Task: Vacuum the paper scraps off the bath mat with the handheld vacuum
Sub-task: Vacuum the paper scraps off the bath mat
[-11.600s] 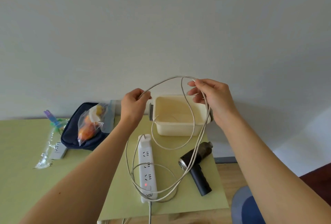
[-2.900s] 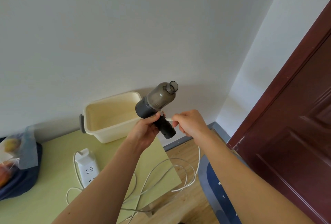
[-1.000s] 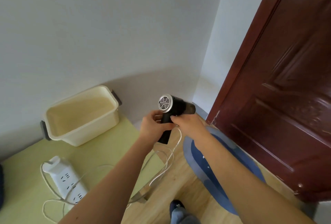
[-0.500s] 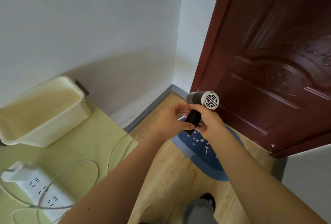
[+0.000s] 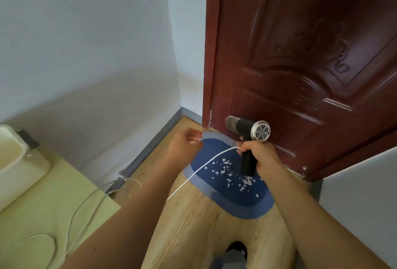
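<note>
One mat (image 5: pixel 236 201) lies on the floor (image 5: pixel 193 230) by the door (image 5: pixel 300 54). Above it the right hand (image 5: pixel 261 157) grips the one vacuum (image 5: pixel 247 128) by its handle, nozzle level, off the mat. The left hand (image 5: pixel 185 146) is curled; whether it holds the one cord (image 5: pixel 199 170) is unclear. That cord hangs across the mat: sagging or tugged, it could sweep the scraps (image 5: pixel 225 167), dozens, too many to count, onto the floor.
</note>
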Motion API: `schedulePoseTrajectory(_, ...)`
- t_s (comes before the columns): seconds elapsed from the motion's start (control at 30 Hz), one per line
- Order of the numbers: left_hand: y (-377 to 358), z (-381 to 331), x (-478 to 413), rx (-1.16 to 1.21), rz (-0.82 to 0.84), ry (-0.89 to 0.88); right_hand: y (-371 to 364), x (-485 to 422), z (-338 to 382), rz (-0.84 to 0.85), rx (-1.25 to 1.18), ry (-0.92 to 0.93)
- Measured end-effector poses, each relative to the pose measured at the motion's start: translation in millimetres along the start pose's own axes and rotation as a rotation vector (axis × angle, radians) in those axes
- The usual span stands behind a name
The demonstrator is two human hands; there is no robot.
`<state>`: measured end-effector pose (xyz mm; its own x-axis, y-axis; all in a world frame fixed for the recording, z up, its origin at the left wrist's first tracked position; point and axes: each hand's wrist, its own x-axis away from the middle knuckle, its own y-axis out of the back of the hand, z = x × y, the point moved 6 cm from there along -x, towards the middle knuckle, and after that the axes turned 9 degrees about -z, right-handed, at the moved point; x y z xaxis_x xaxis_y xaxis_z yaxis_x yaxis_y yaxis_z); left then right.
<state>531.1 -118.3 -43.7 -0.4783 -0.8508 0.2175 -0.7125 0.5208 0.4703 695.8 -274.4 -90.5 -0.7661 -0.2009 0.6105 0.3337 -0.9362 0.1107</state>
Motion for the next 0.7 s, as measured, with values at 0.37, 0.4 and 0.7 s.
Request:
schedulePoseTrajectory(0.37,-122.2,-30.2,-57.1,-0.032,0.052,0.057,122.8,-75.8,29.2,-0.269,0.059,-0.021)
schedulePoseTrajectory(0.4,-125.6,-29.4,-63.6,-0.063,0.029,0.062,130.8,-83.0,28.1,-0.293,0.08,-0.026)
schedulePoseTrajectory(0.7,-160.5,-16.0,-105.9,-0.207,-0.07,0.02,129.5,-130.7,-12.0,-0.368,0.167,-0.06)
